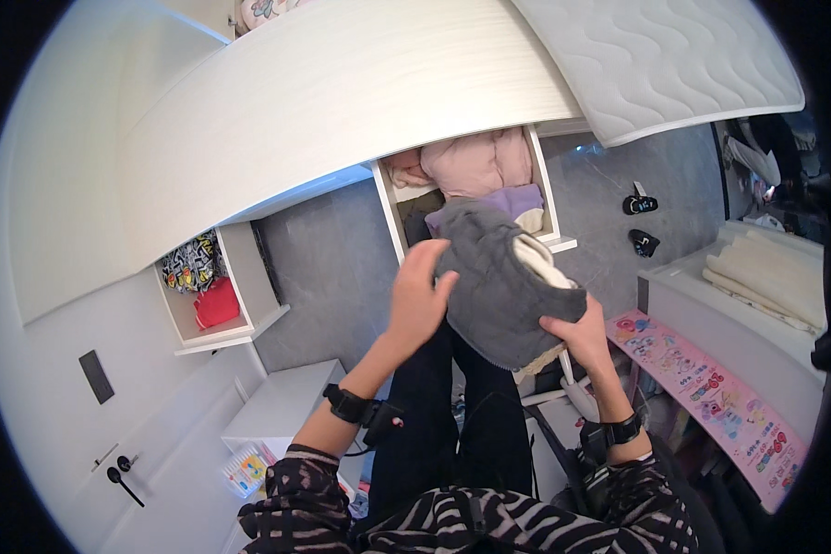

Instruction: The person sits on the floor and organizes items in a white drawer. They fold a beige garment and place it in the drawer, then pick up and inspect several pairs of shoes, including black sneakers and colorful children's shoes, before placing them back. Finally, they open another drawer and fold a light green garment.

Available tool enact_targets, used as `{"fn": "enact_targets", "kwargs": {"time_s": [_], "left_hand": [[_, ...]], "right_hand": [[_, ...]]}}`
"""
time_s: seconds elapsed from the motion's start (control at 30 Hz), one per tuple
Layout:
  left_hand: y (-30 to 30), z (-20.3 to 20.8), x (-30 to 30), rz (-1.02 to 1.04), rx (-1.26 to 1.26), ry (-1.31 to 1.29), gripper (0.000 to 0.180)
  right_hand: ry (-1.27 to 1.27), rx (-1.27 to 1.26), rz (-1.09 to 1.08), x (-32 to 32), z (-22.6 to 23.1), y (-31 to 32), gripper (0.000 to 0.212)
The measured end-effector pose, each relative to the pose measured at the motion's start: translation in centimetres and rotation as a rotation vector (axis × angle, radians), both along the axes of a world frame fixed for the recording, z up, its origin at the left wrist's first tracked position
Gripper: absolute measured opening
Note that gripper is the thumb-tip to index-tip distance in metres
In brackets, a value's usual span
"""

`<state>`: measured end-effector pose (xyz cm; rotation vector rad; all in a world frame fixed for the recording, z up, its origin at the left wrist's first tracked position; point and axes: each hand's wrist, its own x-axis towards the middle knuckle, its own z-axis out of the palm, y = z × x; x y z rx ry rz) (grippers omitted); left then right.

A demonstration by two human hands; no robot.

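Note:
In front of me hangs a dark grey padded garment (pixel 499 282) with a cream fleece lining and a zip along its lower edge. My right hand (pixel 582 334) grips its right side, thumb on top. At its left edge my left hand (pixel 417 294) is raised with thumb and fingers apart; whether it touches the cloth is hard to tell. Just beyond the garment is a pulled-out white drawer (pixel 541 175). It holds pink padded clothing (pixel 475 162) and a purple piece (pixel 515 198), partly covered by the grey garment.
To the left, another open drawer (pixel 264 319) holds patterned and red clothes. A white bed panel (pixel 342 102) and a mattress (pixel 683 69) lie beyond. Small dark shoes (pixel 641 204) stand on the grey floor. A pink printed board (pixel 711 397) and folded cream fabric (pixel 766 272) are at right.

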<state>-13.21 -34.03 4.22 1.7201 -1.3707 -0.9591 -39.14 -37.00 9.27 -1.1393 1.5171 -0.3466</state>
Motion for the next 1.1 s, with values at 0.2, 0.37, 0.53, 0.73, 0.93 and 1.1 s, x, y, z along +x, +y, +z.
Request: {"fn": "enact_targets", "kwargs": {"time_s": [0.2, 0.37, 0.53, 0.73, 0.93, 1.1], "left_hand": [[2.8, -3.7, 2.7, 0.599, 1.214, 1.08, 0.098], [5.8, -6.1, -1.9, 0.374, 1.051, 1.803, 0.088], [7.1, -7.7, -3.5, 0.652, 0.796, 1.883, 0.078], [9.1, -8.6, -0.3, 0.595, 0.676, 1.923, 0.074], [12.3, -7.8, 0.0, 0.695, 0.857, 1.613, 0.036], [19.8, -7.6, 5.0, 1.013, 0.779, 1.124, 0.017]], "right_hand": [[-0.438, 0.217, -0.363, -0.1, -0.3, 0.7, 0.048], [-0.706, 0.448, -0.664, 0.5, -1.4, 2.5, 0.045], [-0.617, 0.617, -0.563, 0.9, -2.1, 4.3, 0.045], [-0.352, 0.517, -0.347, 2.3, -3.2, 6.1, 0.053], [-0.103, 0.334, 0.0, 6.1, -4.2, 7.9, 0.063], [-0.132, 0.244, 0.422, 10.9, -5.8, 10.0, 0.056]]}}
